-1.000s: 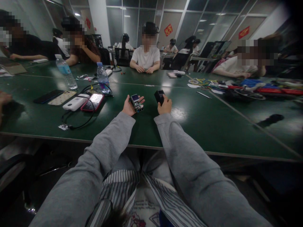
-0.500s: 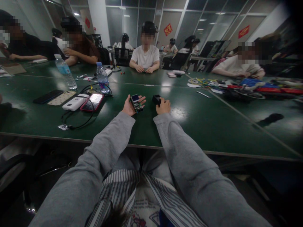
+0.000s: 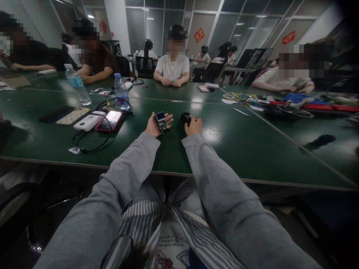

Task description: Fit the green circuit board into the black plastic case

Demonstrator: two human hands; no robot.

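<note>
My left hand (image 3: 152,127) is turned palm up over the table, its fingers stretched out to the right. Across the palm and fingers rests a small circuit board (image 3: 163,126) with a little dark-blue screen at its upper end, steadied by the thumb at its left side. To the right, my right hand (image 3: 195,127) has its fingers closed around the near end of a small black open-topped box (image 3: 185,117). The box sits on or just above the green table; I cannot tell which. A short gap separates the board from the box.
Left of my hands are a red-edged phone (image 3: 110,121), a white power bank (image 3: 89,121) with a black cable (image 3: 106,140), and two water bottles (image 3: 121,91). A pen (image 3: 241,112) and tangled cables (image 3: 280,102) lie to the right. Co-workers (image 3: 171,69) sit across the green table (image 3: 252,149).
My hands, the board and the box look unmoved. At the back left, a co-worker's raised hand has come down to the table.
</note>
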